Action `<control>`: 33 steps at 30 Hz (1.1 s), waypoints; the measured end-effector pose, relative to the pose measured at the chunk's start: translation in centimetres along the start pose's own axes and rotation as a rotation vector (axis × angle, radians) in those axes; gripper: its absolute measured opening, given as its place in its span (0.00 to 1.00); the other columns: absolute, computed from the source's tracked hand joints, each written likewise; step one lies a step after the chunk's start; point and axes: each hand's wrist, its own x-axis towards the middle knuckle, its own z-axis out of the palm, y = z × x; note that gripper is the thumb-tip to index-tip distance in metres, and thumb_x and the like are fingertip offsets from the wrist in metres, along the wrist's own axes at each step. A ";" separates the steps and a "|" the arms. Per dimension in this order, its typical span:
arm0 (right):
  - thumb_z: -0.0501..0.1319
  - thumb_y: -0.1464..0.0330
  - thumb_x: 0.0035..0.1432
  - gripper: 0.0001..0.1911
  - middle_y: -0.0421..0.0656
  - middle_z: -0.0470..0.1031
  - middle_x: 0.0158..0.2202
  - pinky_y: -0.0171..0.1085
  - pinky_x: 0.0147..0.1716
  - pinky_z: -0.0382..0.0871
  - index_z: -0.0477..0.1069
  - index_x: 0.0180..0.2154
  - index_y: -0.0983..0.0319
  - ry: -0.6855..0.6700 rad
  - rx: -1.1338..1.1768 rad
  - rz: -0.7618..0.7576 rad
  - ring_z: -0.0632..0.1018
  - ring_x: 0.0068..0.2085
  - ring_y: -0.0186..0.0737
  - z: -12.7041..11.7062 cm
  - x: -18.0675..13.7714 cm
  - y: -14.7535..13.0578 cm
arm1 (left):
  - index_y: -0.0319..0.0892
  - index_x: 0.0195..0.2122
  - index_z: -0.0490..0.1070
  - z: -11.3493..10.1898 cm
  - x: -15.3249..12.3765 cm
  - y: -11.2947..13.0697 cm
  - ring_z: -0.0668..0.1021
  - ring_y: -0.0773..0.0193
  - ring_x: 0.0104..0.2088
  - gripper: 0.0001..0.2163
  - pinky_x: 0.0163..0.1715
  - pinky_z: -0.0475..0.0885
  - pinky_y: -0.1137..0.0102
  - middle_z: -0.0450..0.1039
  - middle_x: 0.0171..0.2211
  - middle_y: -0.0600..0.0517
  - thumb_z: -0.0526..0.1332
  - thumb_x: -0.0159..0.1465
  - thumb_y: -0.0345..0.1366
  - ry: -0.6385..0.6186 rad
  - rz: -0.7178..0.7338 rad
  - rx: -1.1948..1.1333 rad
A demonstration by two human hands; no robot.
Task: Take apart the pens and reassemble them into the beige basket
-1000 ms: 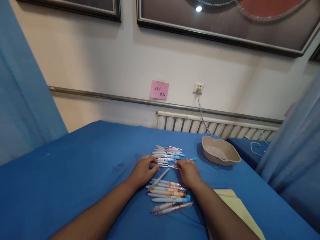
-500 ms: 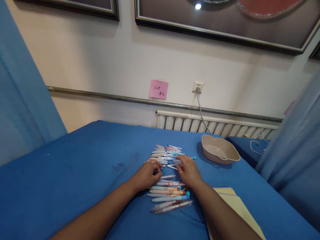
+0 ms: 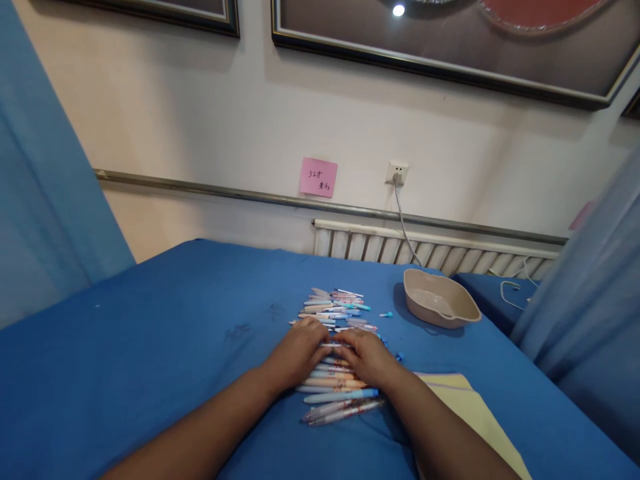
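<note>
My left hand (image 3: 299, 350) and my right hand (image 3: 366, 355) meet over a column of pens, fingers closed. A thin white pen refill (image 3: 334, 345) spans the small gap between their fingertips. Nearer to me lie several pens in a row, among them a light blue pen (image 3: 340, 397), an orange pen (image 3: 333, 383) and a clear pen with red print (image 3: 345, 412). Beyond my hands is a looser pile of pens and thin refills (image 3: 333, 308). Small blue pen parts (image 3: 387, 314) lie to the right. My hands hide some of the pens.
A beige plastic basin (image 3: 440, 300) stands at the back right of the blue-covered bed (image 3: 175, 347). A yellow sheet or folder (image 3: 465, 407) lies under my right forearm. Behind are a radiator (image 3: 360, 243), a metal rail (image 3: 225, 193) and blue curtains (image 3: 55, 167) at both sides.
My hands have come together from either side, the right one moving left and nearer to me. A thin refill now lies between the fingertips. Another small blue part shows by my right wrist.
</note>
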 end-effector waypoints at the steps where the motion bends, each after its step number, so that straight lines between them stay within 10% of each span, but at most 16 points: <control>1: 0.54 0.67 0.59 0.10 0.41 0.77 0.35 0.33 0.36 0.63 0.73 0.40 0.58 0.009 0.009 0.016 0.75 0.37 0.38 0.0 0.0 0.1 | 0.43 0.40 0.68 0.0 0.0 0.0 0.70 0.57 0.44 0.08 0.45 0.64 0.63 0.70 0.40 0.48 0.57 0.61 0.37 0.037 0.009 -0.008; 6: 0.54 0.66 0.58 0.09 0.39 0.74 0.27 0.32 0.29 0.61 0.73 0.33 0.59 0.104 0.109 0.160 0.72 0.29 0.36 0.6 0.0 1.7 | 0.43 0.46 0.64 -0.1 0.1 -0.9 0.70 0.59 0.47 0.13 0.49 0.64 0.64 0.69 0.45 0.48 0.58 0.60 0.33 0.181 -0.002 -0.107; 19: 0.57 0.65 0.55 0.09 0.39 0.74 0.29 0.33 0.32 0.63 0.73 0.34 0.60 0.146 0.246 0.193 0.73 0.31 0.37 0.7 0.2 2.6 | 0.42 0.36 0.69 -0.4 0.5 -1.2 0.74 0.64 0.32 0.12 0.34 0.67 0.71 0.73 0.29 0.53 0.49 0.65 0.41 0.073 -0.186 -0.272; 24: 0.57 0.65 0.55 0.09 0.39 0.75 0.31 0.34 0.34 0.64 0.73 0.35 0.60 0.183 0.263 0.195 0.74 0.34 0.38 0.8 0.1 2.8 | 0.42 0.48 0.65 -0.3 0.4 -1.4 0.74 0.61 0.42 0.16 0.43 0.67 0.69 0.72 0.44 0.48 0.57 0.60 0.41 0.151 -0.127 -0.303; 29: 0.57 0.66 0.55 0.08 0.40 0.75 0.33 0.34 0.37 0.64 0.74 0.34 0.60 0.194 0.268 0.155 0.74 0.36 0.38 0.7 0.2 2.6 | 0.42 0.46 0.66 -0.3 0.4 -1.6 0.76 0.63 0.31 0.14 0.35 0.68 0.69 0.74 0.29 0.53 0.48 0.65 0.43 0.086 -0.244 -0.296; 33: 0.57 0.66 0.55 0.08 0.40 0.76 0.33 0.35 0.37 0.65 0.74 0.35 0.60 0.193 0.241 0.157 0.74 0.36 0.39 0.5 0.2 2.4 | 0.42 0.50 0.64 -0.4 0.3 -1.6 0.75 0.61 0.39 0.18 0.40 0.68 0.68 0.74 0.41 0.49 0.56 0.61 0.42 0.145 -0.157 -0.297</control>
